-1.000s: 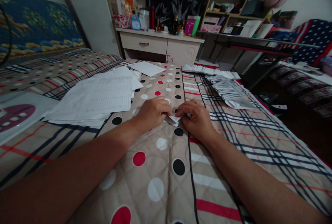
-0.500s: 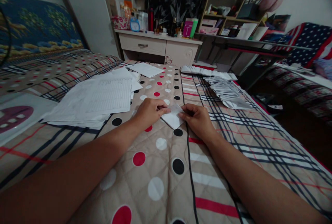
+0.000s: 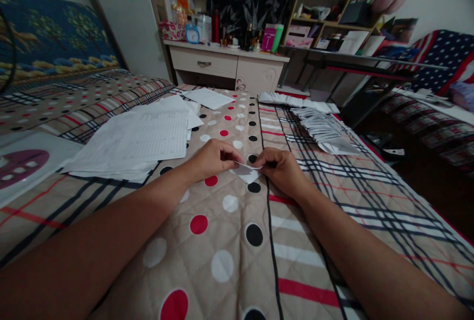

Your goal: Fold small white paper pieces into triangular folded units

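My left hand [image 3: 213, 159] and my right hand [image 3: 282, 169] meet over a quilted bedspread [image 3: 237, 241] with dots and plaid stripes. Both pinch a small folded piece of white paper [image 3: 247, 172] between them, the left on its left edge and the right on its right edge. The paper lies low over the cover and is partly folded over. My forearms stretch across the bed toward it.
A loose stack of white printed sheets [image 3: 144, 137] lies to the left. A row of folded white paper pieces [image 3: 326, 130] lies to the right near the bed edge. Another sheet [image 3: 209, 98] lies farther back. A cluttered dresser [image 3: 225, 60] and shelves [image 3: 333, 19] stand behind.
The paper was bunched small between my fingers, then opened flatter half a second ago, and is now folded over again and held lower. Both hands stayed close together.
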`<state>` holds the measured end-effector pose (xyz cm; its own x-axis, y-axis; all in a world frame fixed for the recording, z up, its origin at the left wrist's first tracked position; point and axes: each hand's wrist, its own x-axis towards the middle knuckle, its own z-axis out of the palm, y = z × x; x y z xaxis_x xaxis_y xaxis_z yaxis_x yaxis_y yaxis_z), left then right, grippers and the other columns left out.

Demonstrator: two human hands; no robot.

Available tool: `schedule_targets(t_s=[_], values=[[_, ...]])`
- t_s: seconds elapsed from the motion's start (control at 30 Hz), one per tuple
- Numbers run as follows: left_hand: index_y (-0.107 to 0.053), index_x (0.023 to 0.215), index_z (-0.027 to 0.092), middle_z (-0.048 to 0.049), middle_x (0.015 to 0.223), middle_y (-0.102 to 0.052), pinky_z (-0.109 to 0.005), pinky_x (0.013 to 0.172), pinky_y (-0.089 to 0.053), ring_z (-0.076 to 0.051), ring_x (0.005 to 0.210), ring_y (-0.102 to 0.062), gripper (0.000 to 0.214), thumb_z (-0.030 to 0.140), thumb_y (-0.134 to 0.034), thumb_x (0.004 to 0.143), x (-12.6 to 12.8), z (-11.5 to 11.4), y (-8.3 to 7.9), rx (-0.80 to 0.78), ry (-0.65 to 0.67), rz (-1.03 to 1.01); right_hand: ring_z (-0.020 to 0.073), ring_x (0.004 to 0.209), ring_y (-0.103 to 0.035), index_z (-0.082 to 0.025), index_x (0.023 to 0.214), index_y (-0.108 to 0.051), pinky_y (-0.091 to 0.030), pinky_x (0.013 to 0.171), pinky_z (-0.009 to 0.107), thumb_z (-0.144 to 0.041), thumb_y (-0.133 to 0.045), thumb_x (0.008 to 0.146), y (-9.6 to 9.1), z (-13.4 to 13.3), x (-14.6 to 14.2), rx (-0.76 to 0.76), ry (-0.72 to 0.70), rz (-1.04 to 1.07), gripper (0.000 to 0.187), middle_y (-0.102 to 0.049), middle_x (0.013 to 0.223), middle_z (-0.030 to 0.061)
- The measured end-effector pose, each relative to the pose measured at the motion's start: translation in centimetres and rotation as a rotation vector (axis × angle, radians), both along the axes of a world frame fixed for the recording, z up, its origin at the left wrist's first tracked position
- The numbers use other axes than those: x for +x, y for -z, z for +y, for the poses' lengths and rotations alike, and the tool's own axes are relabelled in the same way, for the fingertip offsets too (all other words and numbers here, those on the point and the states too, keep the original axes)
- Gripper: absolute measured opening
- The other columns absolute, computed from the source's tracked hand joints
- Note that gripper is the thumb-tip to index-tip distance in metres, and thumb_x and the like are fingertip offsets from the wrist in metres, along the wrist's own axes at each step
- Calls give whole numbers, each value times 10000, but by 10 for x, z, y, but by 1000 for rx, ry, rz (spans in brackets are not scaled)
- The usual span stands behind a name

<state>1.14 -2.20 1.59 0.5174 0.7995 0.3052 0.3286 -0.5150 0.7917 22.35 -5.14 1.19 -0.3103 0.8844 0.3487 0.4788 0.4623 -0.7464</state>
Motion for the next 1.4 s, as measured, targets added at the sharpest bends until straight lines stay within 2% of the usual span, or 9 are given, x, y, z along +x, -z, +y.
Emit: schedule_targets(t_s=[0.23,0.3,0.4,0.5,0.67,0.87,1.03,1.4], values=[[-769,766,182,-5,655,-615,-202,555,-397,-95,607,-551,251,5,-611,686,-3,-2,2,271,52,66,157,776,-623,-177,721,-709,-468,724,264,75,-473,645,-2,-5,0,160,-65,-143,354,-668,801,37],[-766,777,185,-8,670,-625,-211,572,-404,-102,623,-559,237,14,-627,690,-3,-2,2,326,52,94,160,785,-616,-174,747,-704,-461,725,262,67,-492,636,-3,-7,0,180,-67,-191,340,-662,821,37],[-758,781,203,-6,690,-649,-226,615,-424,-119,667,-581,224,30,-649,690,-2,-1,2,388,26,140,168,782,-606,-180,810,-708,-451,706,266,-31,-597,687,-6,-8,-1,183,-56,-253,222,-659,855,39],[-750,771,209,-5,701,-673,-234,626,-431,-127,674,-590,208,43,-650,693,1,-1,3,416,-27,175,172,771,-610,-192,819,-720,-445,696,269,-115,-624,758,-6,-6,-2,188,-17,-259,137,-670,836,40],[-742,724,199,-6,682,-684,-236,585,-413,-126,625,-576,161,73,-648,688,6,-4,4,385,-96,216,173,755,-623,-224,866,-742,-444,684,270,-58,-577,765,-1,-3,-3,222,72,-251,255,-685,819,28],[-741,732,196,-18,732,-665,-254,652,-424,-149,732,-591,173,64,-632,716,4,-6,5,493,-35,256,163,814,-611,-232,753,-754,-444,683,252,21,-529,706,1,-8,-2,289,29,-301,341,-660,852,19],[-738,758,203,-26,747,-644,-262,681,-415,-154,771,-573,192,80,-593,790,1,-10,0,595,51,324,167,848,-603,-237,742,-755,-449,708,253,35,-533,681,0,-10,-1,301,-16,-348,357,-653,869,21],[-726,752,175,-26,701,-585,-271,655,-402,-154,738,-537,202,84,-555,809,3,-13,-2,698,72,381,148,743,-597,-189,702,-761,-445,655,245,53,-557,691,4,-7,-4,282,-17,-276,317,-650,784,37]])
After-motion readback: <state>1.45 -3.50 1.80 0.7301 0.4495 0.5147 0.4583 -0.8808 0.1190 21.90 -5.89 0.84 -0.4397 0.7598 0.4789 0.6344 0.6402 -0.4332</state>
